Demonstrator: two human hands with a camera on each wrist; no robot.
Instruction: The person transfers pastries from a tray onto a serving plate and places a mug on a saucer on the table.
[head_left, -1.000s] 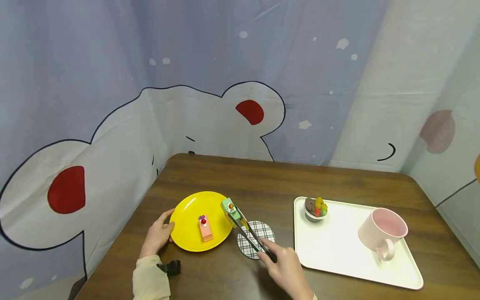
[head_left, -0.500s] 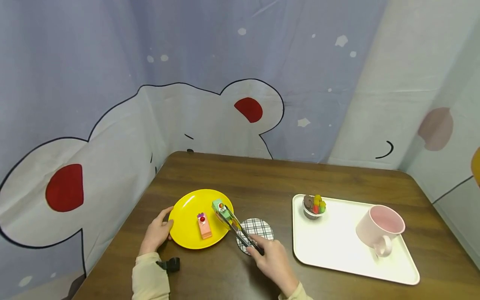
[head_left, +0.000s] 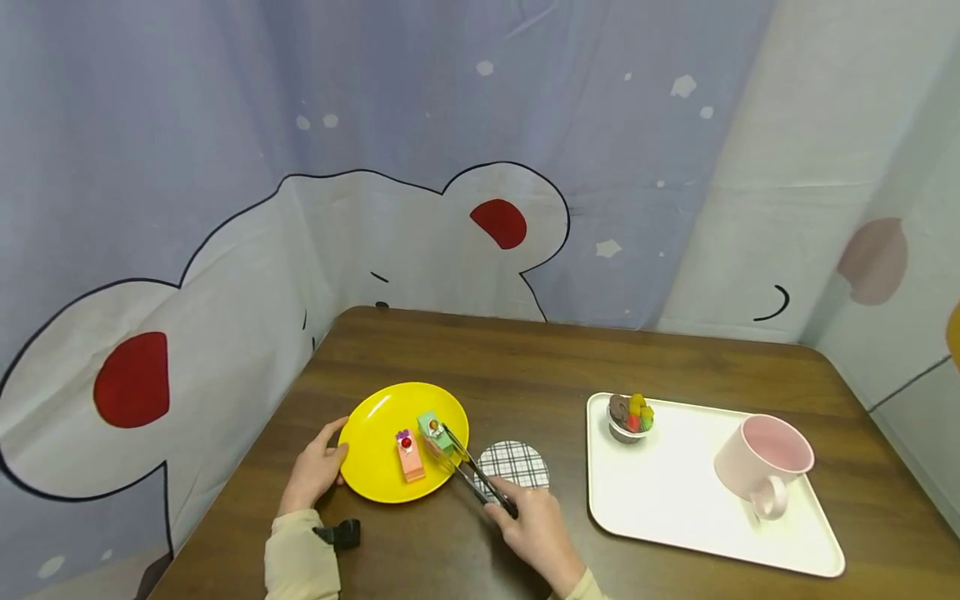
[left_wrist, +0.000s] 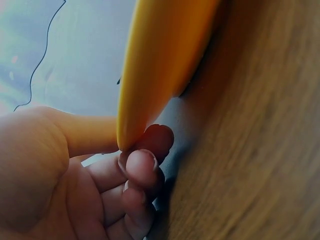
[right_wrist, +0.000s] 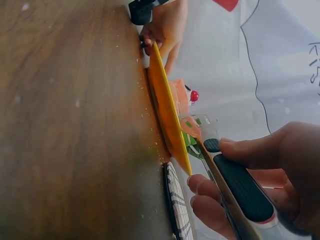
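Note:
My left hand point(head_left: 313, 468) holds the near-left rim of a yellow plate point(head_left: 367, 437), with the thumb over the edge and fingertips beneath it, as the left wrist view shows. On the plate sits a pink cake slice point(head_left: 410, 463) with a red cherry and purple trim. Just right of it is a green cake slice point(head_left: 432, 427) with white and red topping. My right hand point(head_left: 542, 533) grips a pair of tongs point(right_wrist: 242, 187) with dark handle pads, thumb on one arm and fingers on the other. Their clear tips are at the green slice; whether they pinch it, I cannot tell.
A round checked coaster point(head_left: 521, 461) lies under the tongs, right of the plate. Farther right, a white tray point(head_left: 660, 517) bears a chocolate cupcake with fruit point(head_left: 628, 419) and a pink mug point(head_left: 757, 467). A printed curtain point(head_left: 420, 242) hangs behind the wooden table point(head_left: 555, 358).
The tongs in my right hand have carried the green slice left and down from the plate's right edge to beside the pink slice. My left hand stays on the rim.

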